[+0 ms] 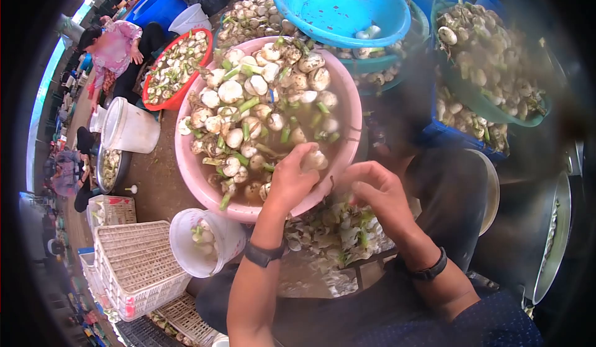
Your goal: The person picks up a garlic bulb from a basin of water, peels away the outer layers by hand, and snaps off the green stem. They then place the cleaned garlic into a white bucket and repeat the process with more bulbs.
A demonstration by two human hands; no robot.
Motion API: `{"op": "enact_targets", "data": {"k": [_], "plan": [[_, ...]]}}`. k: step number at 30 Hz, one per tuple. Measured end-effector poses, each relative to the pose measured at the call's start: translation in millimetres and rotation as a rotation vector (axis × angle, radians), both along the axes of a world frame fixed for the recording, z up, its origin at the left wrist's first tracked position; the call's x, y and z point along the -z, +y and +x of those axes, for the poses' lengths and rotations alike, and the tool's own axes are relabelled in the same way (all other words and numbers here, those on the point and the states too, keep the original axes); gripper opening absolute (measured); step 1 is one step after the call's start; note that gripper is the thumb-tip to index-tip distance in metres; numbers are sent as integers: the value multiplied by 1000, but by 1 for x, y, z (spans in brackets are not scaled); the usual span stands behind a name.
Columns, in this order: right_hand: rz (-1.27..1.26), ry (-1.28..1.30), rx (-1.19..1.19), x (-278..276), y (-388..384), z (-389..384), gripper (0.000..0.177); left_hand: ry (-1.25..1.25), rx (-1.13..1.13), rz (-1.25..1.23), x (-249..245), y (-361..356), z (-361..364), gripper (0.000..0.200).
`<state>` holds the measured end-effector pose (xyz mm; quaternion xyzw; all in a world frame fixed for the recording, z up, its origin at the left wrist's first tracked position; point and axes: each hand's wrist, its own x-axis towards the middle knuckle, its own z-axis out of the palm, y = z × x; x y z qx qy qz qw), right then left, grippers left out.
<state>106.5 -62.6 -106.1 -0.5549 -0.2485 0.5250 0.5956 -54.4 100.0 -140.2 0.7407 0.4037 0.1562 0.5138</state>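
Observation:
My left hand (293, 179) is closed around a whitish garlic bulb (316, 160) at the near right of the pink basin (356, 112). Murky water fills the basin, and many garlic bulbs (231, 91) with short green stalks lie in it, heaped toward the far side. To the right, my right hand (380, 193) hovers by the basin's near rim, its fingers curled in. What those fingers hold, if anything, cannot be made out. Below this hand lies a pile of pale peelings (338, 229) with green bits.
A white bucket (182, 238) with a few bulbs stands at the near left, beside stacked crates (127, 279). A blue basin (338, 27) rests on others behind. Green tub (490, 108) heaped with bulbs stands right. A person (115, 43) sits by a red basin (169, 103).

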Motion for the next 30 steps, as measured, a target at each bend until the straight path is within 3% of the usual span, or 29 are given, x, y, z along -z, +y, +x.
{"op": "enact_targets", "data": {"k": [3, 8, 11, 12, 15, 18, 22, 30], "plan": [[84, -303, -31, -12, -6, -9, 47, -101, 93, 303, -25, -17, -23, 61], [339, -640, -175, -29, -19, -23, 69, -5, 188, 159, -91, -63, -47, 55], [449, -796, -248, -20, -29, -23, 73, 27, 205, 209, -90, -81, -60, 56], [397, -732, -270, -25, -35, -24, 75, -31, 178, 236, -91, -89, -62, 46], [391, -577, -220, -28, -48, -26, 74, -274, -86, -181, -77, -109, -68, 34], [399, -566, -147, -30, -55, -32, 68, -494, -236, -297, -73, -127, -58, 24], [366, -797, -95, -12, -55, -34, 57, -545, -317, -523, -44, -133, -49, 21], [412, -941, -1, -10, -46, -47, 52, -687, -380, -523, -27, -132, -43, 12]]}}
